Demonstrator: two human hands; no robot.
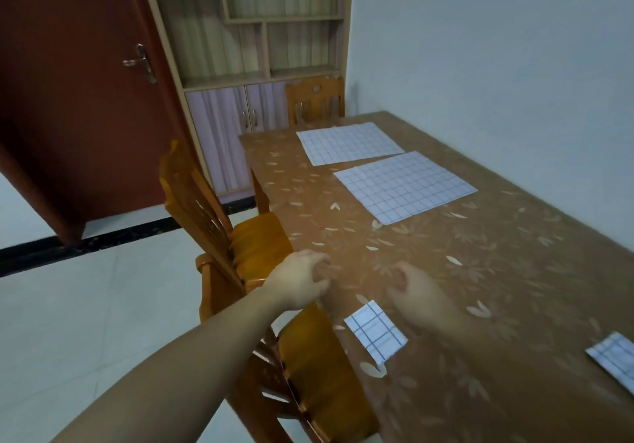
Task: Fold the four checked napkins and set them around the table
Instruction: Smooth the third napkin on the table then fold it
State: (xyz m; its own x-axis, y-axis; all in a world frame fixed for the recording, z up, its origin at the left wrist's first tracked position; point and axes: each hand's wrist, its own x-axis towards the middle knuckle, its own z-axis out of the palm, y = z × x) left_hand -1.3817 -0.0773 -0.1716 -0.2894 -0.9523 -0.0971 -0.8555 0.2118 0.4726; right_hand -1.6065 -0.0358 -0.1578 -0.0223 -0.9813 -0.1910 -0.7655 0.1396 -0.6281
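A: Over the near end of the table (480, 271), both hands are up above the flowered cloth. The left hand (300, 279) hangs by the table's edge with fingers curled in loosely, nothing in them.

B: And the right hand (417, 293)?

A: Blurred, so take this with care, but its fingers look loosely bent too, and I see nothing held. It floats just past a folded napkin (375, 331), close to it, though I can't say whether they touch.

B: So where do the napkins stand?

A: That folded one lies near the table's left edge, in front of the nearest chair (319, 374). A second folded napkin (614, 356) sits well to the right, cut off by the frame. Two more lie flat and unfolded farther up: the nearer open napkin (404, 185) around the middle, and the far open napkin (348, 142) just beyond it, near the far end.

B: Anything else around?

A: A second chair (212, 202) along the left side, a third chair (315, 99) at the far end, a shelf unit (260, 30) behind, and a red-brown door (79, 99) standing open.
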